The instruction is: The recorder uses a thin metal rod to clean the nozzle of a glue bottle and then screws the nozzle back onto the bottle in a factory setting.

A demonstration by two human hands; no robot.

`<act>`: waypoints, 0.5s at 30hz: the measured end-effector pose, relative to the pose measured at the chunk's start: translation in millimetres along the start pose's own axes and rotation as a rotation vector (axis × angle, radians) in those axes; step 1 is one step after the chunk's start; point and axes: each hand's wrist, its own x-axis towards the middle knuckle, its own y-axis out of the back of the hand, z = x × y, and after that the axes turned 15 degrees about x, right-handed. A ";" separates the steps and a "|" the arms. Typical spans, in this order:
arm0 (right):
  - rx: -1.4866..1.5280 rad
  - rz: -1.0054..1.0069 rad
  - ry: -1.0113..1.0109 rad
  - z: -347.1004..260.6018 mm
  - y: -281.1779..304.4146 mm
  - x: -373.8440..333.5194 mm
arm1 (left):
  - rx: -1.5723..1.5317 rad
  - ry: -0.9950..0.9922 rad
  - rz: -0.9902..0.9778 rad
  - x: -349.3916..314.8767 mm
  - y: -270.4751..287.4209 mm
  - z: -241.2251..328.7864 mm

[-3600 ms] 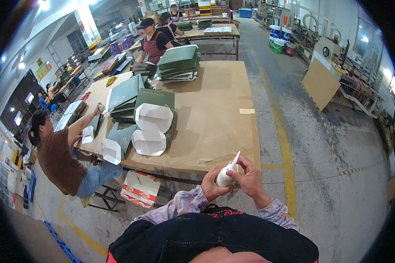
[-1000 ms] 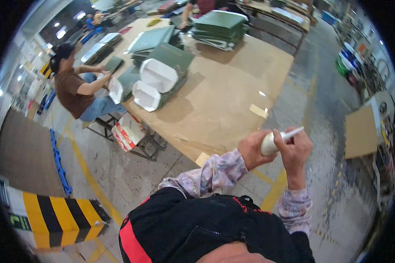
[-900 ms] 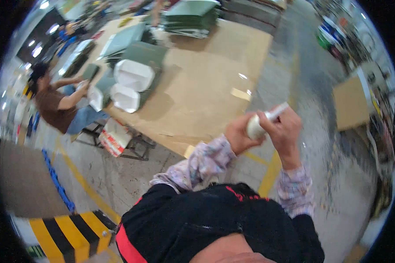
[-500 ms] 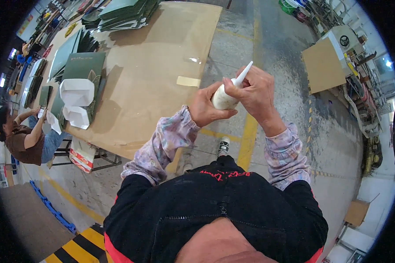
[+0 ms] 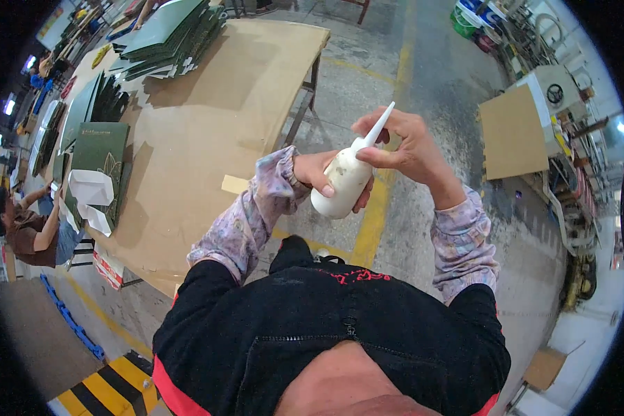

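Note:
A white squeeze bottle (image 5: pixel 339 184) with a long tapered nozzle (image 5: pixel 379 126) is held tilted in front of my body, its tip pointing up and to the right. Grey smudges mark its side. My left hand (image 5: pixel 319 172) wraps round the bottle's body, thumb on the near side and fingertips showing at the far side. At the nozzle's base, my right hand (image 5: pixel 409 149) curls round with its thumb against the neck and its index finger behind the nozzle. The other right fingers are partly hidden.
A brown-covered table (image 5: pixel 208 132) lies to the left, bearing a stack of green boards (image 5: pixel 163 35), a green box (image 5: pixel 100 149) and white folded pieces (image 5: pixel 91 187). A seated person (image 5: pixel 31 225) works at its left side. Machinery (image 5: pixel 554 93) and a cardboard sheet (image 5: pixel 513 132) stand right.
The bottle has come slightly lower and left, showing more of its body. My right fingers have loosened and spread around the nozzle. The table has shifted left in view as I move.

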 end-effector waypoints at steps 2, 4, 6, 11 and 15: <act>0.044 -0.061 -0.006 2.3 20.3 25.7 | -0.051 -0.018 0.014 -4.0 22.6 4.4; 0.086 -0.149 -0.046 21.7 33.8 51.8 | -0.088 -0.069 0.055 -6.1 50.6 -3.9; 0.161 -0.076 -0.067 37.9 49.0 67.1 | -0.060 -0.149 0.124 8.0 81.5 -7.0; 0.297 -0.113 -0.026 63.1 87.6 128.0 | 0.164 -0.146 0.219 27.7 144.8 36.4; 0.118 -0.060 0.015 102.0 105.7 152.2 | 0.367 -0.090 0.408 18.4 172.9 45.6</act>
